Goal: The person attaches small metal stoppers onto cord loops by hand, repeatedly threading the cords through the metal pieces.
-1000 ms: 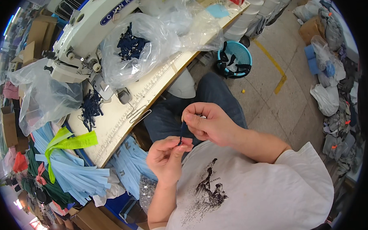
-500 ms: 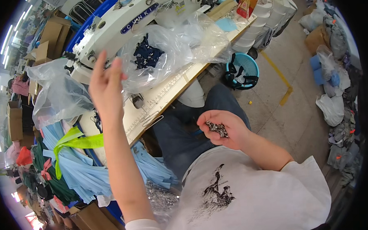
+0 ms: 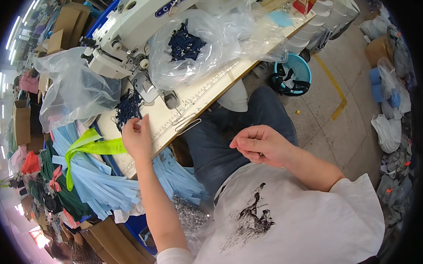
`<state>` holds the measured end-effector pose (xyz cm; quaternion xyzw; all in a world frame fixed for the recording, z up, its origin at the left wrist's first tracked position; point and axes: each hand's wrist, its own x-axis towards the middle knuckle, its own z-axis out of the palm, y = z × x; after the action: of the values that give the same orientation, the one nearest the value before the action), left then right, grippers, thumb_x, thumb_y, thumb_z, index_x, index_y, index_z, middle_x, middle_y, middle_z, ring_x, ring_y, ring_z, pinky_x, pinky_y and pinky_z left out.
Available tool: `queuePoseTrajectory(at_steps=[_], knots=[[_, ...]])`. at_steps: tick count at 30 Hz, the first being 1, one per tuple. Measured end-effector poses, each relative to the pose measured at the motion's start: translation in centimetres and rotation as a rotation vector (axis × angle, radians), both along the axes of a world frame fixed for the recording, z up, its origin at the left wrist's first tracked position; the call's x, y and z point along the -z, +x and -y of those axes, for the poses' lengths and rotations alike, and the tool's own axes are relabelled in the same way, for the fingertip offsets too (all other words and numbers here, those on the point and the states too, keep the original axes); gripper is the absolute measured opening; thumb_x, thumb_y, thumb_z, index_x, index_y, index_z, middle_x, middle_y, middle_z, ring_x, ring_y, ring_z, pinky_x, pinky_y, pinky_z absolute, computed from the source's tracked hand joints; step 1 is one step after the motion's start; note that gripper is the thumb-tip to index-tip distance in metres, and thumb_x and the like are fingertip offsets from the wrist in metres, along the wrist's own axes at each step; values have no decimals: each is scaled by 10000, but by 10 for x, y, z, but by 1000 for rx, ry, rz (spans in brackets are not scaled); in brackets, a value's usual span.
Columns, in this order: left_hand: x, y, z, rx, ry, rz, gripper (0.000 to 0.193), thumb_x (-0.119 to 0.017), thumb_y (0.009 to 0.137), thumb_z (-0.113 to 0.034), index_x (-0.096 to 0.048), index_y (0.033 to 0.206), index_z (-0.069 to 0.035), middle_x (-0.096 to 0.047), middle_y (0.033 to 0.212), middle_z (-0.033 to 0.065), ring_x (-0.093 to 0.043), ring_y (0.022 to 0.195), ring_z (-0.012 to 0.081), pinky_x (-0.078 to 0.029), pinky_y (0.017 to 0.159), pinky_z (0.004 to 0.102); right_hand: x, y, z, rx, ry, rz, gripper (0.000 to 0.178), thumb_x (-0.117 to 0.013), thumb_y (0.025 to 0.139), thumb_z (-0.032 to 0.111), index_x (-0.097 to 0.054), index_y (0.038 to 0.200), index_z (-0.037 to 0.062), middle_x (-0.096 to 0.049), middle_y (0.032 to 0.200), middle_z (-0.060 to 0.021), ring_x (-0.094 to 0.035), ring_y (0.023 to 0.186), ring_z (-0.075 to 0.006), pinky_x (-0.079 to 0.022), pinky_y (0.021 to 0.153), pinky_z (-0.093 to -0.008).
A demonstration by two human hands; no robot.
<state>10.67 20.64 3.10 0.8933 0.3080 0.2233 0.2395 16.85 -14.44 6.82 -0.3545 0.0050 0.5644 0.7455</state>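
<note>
Two hands are at work over a white sewing table, and they are well apart. The left hand rests at the table's near edge, at about 9 o'clock in the view, with its fingers curled and the fingertips pinched together just beside a heap of small dark blue pieces. I cannot tell if a piece is already caught between the fingertips, because the hand hides that spot. The right hand hovers over the lap, near the centre, loosely closed like a cup; what lies inside it is not visible, so its hold is unclear too.

At 12 o'clock stands a white sewing machine. Just to its right lies a clear bag with more dark blue pieces inside. A second clear bag sits at 10 o'clock, and below it blue cloth tied with a yellow-green strip hangs down at 8 o'clock. A blue basket stands on the floor at 1 o'clock.

By my judgement, the step in hand is picking a small piece from the heap. The next move calls for a fine pinch on only one piece, lifted free without dragging its neighbours, and then bringing it across to the right hand.
</note>
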Motion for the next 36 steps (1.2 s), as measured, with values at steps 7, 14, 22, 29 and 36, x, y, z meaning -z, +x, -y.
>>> queuePoseTrajectory(at_steps=[7, 14, 22, 29, 36], knots=[[4, -7, 8, -27, -48, 54, 233, -661, 887, -216, -647, 832, 10, -591, 704, 62, -518, 591, 136, -427, 569, 282, 6, -9, 9, 40, -34, -65, 220, -561, 971, 182, -630, 1064, -5, -563, 804, -7, -440, 586, -29, -274, 433, -185], [-20, -23, 43, 65, -808, 411, 150, -606, 930, -111, -622, 1005, 18, -601, 792, 47, -499, 609, 110, -427, 567, 251, 5, -6, 7, -2, 46, -79, 236, -570, 967, 192, -619, 1093, -2, -580, 840, -13, -440, 586, -30, -276, 436, -183], [-58, -48, 143, 253, -1474, 414, 231, -560, 942, -54, -574, 1158, 29, -622, 961, 126, -550, 694, 144, -448, 578, 262, 2, -3, 5, 39, 68, -83, 211, -585, 961, 199, -620, 1070, 22, -615, 875, -19, -456, 602, -23, -286, 445, -178], [-63, -45, 184, 357, -1685, 318, 64, -567, 931, -20, -557, 989, 6, -644, 945, 180, -531, 600, 118, -438, 553, 228, 6, -5, 6, 54, 106, -60, 212, -586, 961, 199, -619, 1087, 32, -624, 887, -12, -455, 607, -25, -284, 445, -180], [-61, -44, 184, 376, -1469, 396, 82, -581, 904, 34, -537, 963, -2, -647, 949, 193, -533, 618, 109, -432, 544, 212, 0, -1, 9, 57, 95, -51, 213, -587, 961, 197, -621, 1096, 36, -633, 891, -12, -452, 598, -23, -282, 445, -175]])
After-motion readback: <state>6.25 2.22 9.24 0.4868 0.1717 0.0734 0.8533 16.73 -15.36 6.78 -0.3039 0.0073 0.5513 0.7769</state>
